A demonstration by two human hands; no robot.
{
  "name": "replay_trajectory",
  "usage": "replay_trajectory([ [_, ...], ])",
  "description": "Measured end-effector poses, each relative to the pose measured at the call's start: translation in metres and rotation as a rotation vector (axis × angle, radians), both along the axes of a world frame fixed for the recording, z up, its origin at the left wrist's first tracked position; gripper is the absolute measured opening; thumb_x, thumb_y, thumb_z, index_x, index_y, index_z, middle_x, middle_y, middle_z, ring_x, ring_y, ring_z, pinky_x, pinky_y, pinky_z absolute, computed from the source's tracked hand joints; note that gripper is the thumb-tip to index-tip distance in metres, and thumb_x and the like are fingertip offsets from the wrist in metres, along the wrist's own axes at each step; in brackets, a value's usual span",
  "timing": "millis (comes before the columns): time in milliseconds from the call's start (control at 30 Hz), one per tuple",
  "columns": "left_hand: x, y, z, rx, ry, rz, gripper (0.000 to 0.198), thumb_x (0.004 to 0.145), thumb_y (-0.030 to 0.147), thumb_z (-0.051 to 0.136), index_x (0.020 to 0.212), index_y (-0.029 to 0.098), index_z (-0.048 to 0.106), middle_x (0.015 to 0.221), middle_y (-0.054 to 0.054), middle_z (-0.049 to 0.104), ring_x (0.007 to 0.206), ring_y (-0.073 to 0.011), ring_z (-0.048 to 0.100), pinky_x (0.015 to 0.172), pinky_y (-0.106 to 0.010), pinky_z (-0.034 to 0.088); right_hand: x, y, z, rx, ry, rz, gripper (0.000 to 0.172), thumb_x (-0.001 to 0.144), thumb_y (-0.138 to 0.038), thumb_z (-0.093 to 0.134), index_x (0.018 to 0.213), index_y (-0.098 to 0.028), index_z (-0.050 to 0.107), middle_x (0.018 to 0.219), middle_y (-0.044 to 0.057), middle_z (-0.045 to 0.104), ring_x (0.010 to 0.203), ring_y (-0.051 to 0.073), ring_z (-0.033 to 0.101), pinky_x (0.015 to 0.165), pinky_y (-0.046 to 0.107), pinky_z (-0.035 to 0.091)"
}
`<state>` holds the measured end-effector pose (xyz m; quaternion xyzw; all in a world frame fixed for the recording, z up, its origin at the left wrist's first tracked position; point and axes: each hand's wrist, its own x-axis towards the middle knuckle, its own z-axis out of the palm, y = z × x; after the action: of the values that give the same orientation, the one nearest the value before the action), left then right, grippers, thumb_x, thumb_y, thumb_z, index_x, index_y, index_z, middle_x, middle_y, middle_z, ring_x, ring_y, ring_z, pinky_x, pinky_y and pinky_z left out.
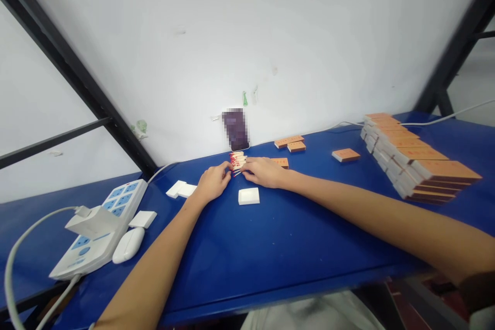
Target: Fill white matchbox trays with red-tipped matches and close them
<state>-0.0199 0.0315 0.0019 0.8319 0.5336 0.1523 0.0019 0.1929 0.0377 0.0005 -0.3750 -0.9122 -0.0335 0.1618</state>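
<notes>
1. Centrally, just above the middle of the frame's lower half, a small bundle of red-headed matchsticks (pixel 238 160) lies on the blue tabletop (pixel 294 247), most heads pointing left.
2. The left hand (pixel 214 181) comes up from the lower left, fingers curled, its thumb and fingertips at the red-headed end of the bundle; I cannot tell whether it pinches any sticks.
3. The right hand (pixel 263 171) reaches in from the lower right, palm down and fingers bent, fingertips at the bundle's right side; its grip is likewise unclear.
4. Just below the gap between the hands sits a white matchbox tray (pixel 248 196), open side up.
5. An orange matchbox (pixel 281 163) shows partly behind the right hand; a small orange matchbox group (pixel 289 143) lies farther back, near the wall (pixel 309 46).
6. Toward the right of the frame, a single orange matchbox (pixel 346 154) lies near a long stack of matchboxes (pixel 419 157).
7. At centre, a phone-like slab (pixel 235 131), its face pixelated, leans against the wall behind the matches.
8. On the left are small white box-shaped pieces (pixel 176 188), a white earbud case (pixel 129 245) and a power strip (pixel 129 196) with a charger (pixel 95 223) plugged in.
</notes>
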Motion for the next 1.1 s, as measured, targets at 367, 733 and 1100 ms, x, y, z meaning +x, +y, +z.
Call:
replay_trajectory([
  [367,0.0003,-0.0001,0.0002,0.005,-0.003,-0.012,0.023,0.092,0.028,0.043,0.108,0.025,0.06,0.073,0.001,0.066,0.066,-0.0185,0.061,0.06,-0.027,0.035,-0.0014,-0.0004,0.0008,0.0,-0.074,-0.012,0.03,0.097,-0.026,0.042,0.114,-0.02,0.066,0.11,0.01,0.063,0.091,0.021,0.063,0.07,0.029,0.042],
  [733,-0.0017,0.001,-0.0008,0.002,-0.022,-0.028,0.021,0.093,0.029,0.042,0.105,0.025,0.059,0.07,0.001,0.064,0.064,-0.0175,0.059,0.059,-0.026,0.033,0.0003,0.0016,-0.0015,-0.026,0.026,0.01,0.027,0.098,-0.027,0.043,0.107,-0.019,0.067,0.109,0.009,0.063,0.092,0.019,0.061,0.072,0.028,0.04],
  [1100,-0.0019,0.002,-0.0017,-0.001,-0.019,-0.025,0.021,0.093,0.029,0.044,0.106,0.025,0.06,0.07,0.002,0.064,0.063,-0.0174,0.059,0.058,-0.027,0.032,-0.0049,0.0048,-0.008,-0.051,0.083,0.001,0.017,0.092,-0.017,0.05,0.092,-0.014,0.067,0.101,0.011,0.065,0.087,0.018,0.06,0.072,0.026,0.038],
])
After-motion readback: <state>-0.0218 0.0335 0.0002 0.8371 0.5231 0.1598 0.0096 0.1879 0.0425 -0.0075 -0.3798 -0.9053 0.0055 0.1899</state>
